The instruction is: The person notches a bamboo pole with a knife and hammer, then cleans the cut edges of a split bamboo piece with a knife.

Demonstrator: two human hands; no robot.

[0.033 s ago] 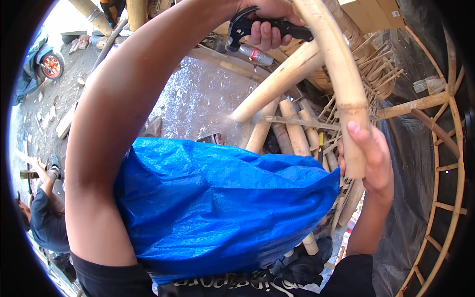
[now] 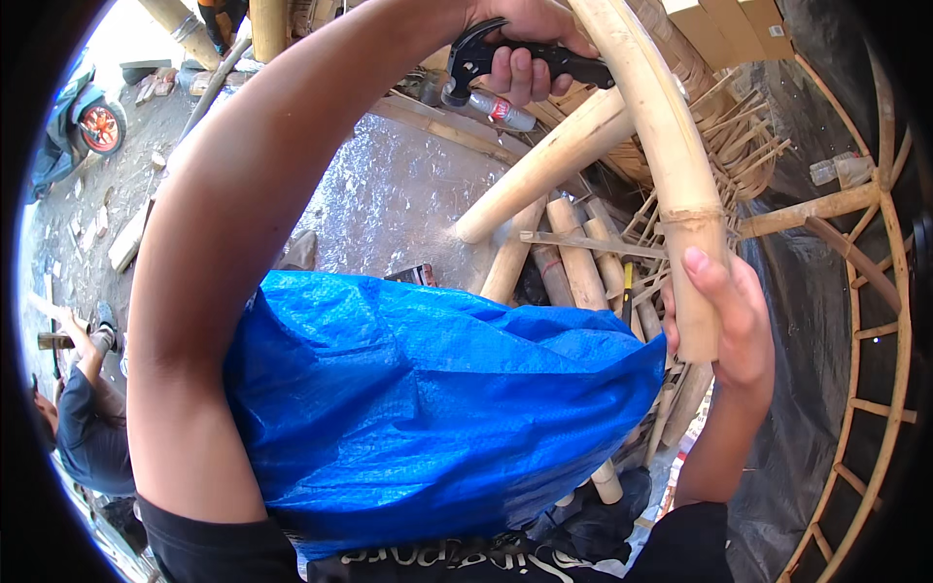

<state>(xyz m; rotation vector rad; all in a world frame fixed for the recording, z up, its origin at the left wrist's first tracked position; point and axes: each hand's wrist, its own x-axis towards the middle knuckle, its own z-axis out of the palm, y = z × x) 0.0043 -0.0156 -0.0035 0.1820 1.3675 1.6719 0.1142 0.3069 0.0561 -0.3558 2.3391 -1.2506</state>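
At the top of the view my left hand (image 2: 530,68) is closed round a black claw hammer (image 2: 474,60), its head pointing left and its handle end reaching the bamboo. A thick pale bamboo pole (image 2: 656,117) slants down from the top edge to the right. My right hand (image 2: 734,311) grips the pole near its lower cut end, thumb on the front and fingers partly hidden behind. Over my lap lies a blue tarp (image 2: 437,389), its right corner close to the right hand.
Another bamboo pole (image 2: 544,167) slants behind the held one, with cut bamboo pieces (image 2: 578,257) below. Thin bamboo sticks (image 2: 753,146) bunch at right, near a bamboo frame (image 2: 899,291). A plastic bottle (image 2: 505,112) lies beyond the hammer. A person (image 2: 92,418) sits far left, below a motorbike (image 2: 83,126).
The held bamboo pole has slid slightly downward, its lower cut end now a little nearer to me. Both hands keep their grip.
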